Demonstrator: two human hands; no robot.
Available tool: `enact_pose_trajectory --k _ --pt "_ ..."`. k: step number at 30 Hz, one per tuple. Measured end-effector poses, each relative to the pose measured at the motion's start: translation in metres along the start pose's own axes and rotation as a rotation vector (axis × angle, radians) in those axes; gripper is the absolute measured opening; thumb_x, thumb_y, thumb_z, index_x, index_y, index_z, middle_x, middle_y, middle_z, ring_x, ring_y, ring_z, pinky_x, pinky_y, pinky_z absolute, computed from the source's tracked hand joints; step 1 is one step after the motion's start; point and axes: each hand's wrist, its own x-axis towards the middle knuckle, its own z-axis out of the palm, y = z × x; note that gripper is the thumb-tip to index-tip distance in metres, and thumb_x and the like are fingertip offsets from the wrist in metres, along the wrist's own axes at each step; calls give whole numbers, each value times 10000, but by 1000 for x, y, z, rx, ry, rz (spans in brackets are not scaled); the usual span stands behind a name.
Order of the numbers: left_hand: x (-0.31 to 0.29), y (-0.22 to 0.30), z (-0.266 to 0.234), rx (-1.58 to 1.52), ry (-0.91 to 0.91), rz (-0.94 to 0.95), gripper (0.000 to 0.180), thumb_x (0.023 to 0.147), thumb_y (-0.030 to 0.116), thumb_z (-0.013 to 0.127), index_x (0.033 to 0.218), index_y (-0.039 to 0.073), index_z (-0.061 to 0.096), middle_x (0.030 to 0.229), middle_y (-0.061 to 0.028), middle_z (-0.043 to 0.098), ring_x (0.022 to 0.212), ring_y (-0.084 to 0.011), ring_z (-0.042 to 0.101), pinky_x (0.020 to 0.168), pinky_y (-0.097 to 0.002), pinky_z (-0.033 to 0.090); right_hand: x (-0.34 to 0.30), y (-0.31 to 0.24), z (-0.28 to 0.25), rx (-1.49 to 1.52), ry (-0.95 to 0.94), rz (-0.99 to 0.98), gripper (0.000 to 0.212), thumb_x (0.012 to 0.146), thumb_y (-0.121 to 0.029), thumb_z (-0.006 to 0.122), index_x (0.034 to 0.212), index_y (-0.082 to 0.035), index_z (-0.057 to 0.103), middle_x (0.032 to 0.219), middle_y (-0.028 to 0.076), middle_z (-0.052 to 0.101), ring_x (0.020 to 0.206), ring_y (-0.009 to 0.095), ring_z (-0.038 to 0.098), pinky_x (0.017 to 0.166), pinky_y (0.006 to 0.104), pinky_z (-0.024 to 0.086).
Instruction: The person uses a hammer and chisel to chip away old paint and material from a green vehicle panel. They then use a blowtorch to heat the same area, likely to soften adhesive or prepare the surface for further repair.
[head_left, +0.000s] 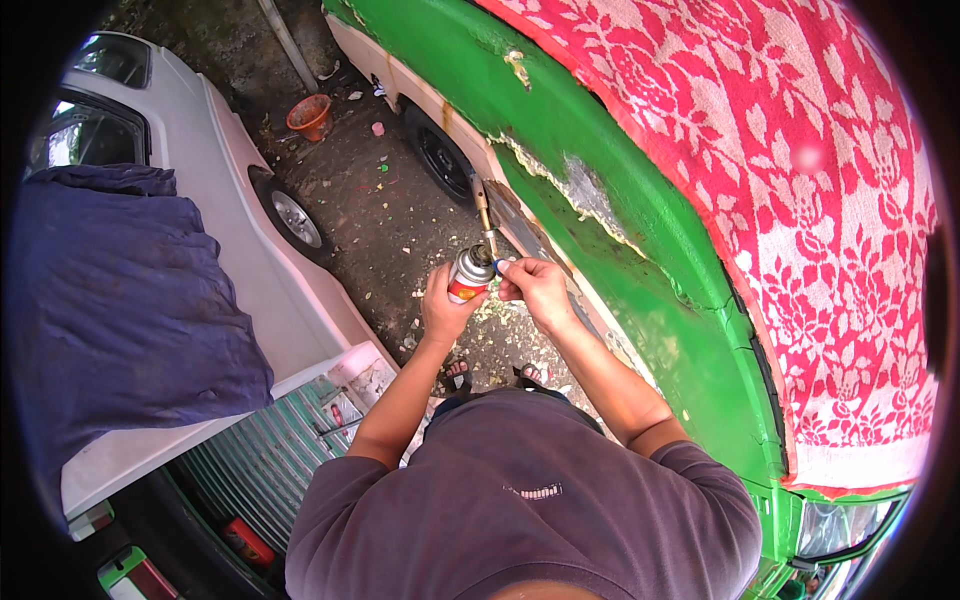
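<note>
A gas canister (465,287), silver at the top with a red and yellow label, is gripped in my left hand (445,310). Fixed to its top is a blowtorch head (486,215) with a long metal tube pointing away from me, toward the vehicle's wheel. My right hand (541,292) pinches the small blue knob (500,266) at the side of the torch head. Whether a flame burns at the nozzle cannot be seen. Just right of the torch, the green vehicle's side panel (585,195) shows peeled paint and bare grey patches.
A red and white floral towel (760,200) covers the green vehicle's upper part. On the left stands a white car (230,240) with a dark blue cloth (130,310) over it. An orange pot (310,117) and scattered paint flakes lie on the ground. My sandalled feet (530,372) are below.
</note>
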Motion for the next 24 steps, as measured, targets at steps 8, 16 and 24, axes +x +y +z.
enact_pose_trajectory --k 8,16,24 --pt "3 4 -1 -15 8 23 710 619 300 873 1183 29 537 1108 -162 589 994 -363 612 801 -435 514 1 -2 0 2 2 -5 232 903 -196 681 821 18 642 689 63 641 573 125 620 559 252 537" --pt "4 3 -1 -14 11 31 714 619 302 874 1174 11 533 1105 -169 587 995 -365 610 804 -435 513 3 1 0 -46 14 -22 233 902 -205 684 822 11 646 685 58 640 574 121 618 560 250 533" --pt "5 0 0 -20 9 38 714 619 289 877 1179 12 531 1116 -175 586 1002 -367 607 809 -435 511 2 -2 1 -46 25 -40 266 898 -218 690 795 22 639 680 56 634 581 111 617 548 248 519"
